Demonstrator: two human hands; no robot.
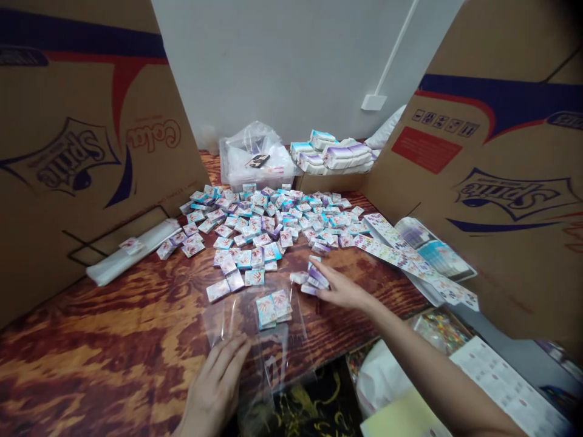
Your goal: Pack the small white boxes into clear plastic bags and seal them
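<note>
My left hand (222, 370) lies flat on the near edge of a clear plastic sheet or bag (271, 346), fingers stretched out and holding nothing. A small stack of printed little boxes (273, 308), white with blue and purple, rests on this plastic. To the right, my right hand (344, 288) has thumb and fingers around a few small purple-and-white boxes (315, 278) at the table surface. How firmly it grips them is hard to see. Beyond both hands spreads a large loose pile of the same small boxes (264, 221).
Tall cardboard cartons, a left one (91, 152) and a right one (510, 164), flank the wooden table (113, 346). Flat clear plastic sleeves (136, 252) lie left. Behind are a bag-filled plastic bin (257, 161) and wrapped packs (346, 156). Sticker strips (410, 261) lie right.
</note>
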